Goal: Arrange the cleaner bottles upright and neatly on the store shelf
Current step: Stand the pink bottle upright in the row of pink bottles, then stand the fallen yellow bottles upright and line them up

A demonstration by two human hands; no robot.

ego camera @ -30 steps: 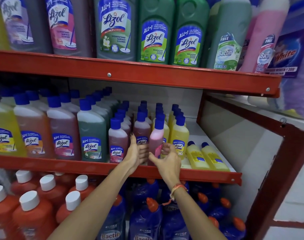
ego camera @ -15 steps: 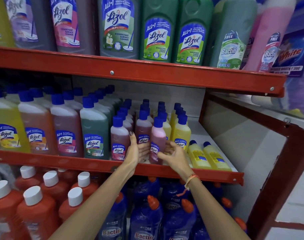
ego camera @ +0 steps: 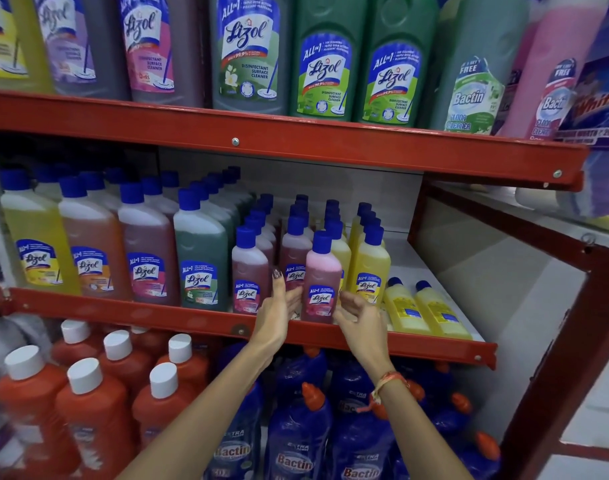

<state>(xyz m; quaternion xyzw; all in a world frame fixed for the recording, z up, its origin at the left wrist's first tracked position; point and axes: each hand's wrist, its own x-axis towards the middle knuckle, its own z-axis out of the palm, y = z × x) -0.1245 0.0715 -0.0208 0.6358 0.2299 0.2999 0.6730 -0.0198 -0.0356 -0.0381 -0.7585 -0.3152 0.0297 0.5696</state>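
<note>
A small pink Lizol bottle [ego camera: 322, 271] with a blue cap stands upright at the front edge of the middle red shelf [ego camera: 199, 322], ahead of rows of small blue-capped bottles. My left hand [ego camera: 278, 311] is at its left side, fingertips against the label, thumb raised. My right hand [ego camera: 360, 315] hovers just to its right, fingers apart and curled, not wrapped around it. Two small yellow bottles [ego camera: 403, 308] [ego camera: 438, 311] lie flat on the shelf to the right, caps pointing back. A yellow upright bottle [ego camera: 370, 268] stands right behind the pink one.
Larger Lizol bottles [ego camera: 199, 258] fill the middle shelf's left half. Big Lizol and Bactin jugs [ego camera: 325, 60] stand on the top shelf. Orange white-capped bottles [ego camera: 88, 410] and blue Bactin bottles [ego camera: 296, 441] sit below. A red frame post [ego camera: 552, 375] bounds the right.
Both hands gripped the pink bottle among the front row earlier. Now it stands at the shelf edge, and both hands have loosened and drawn slightly back from it.
</note>
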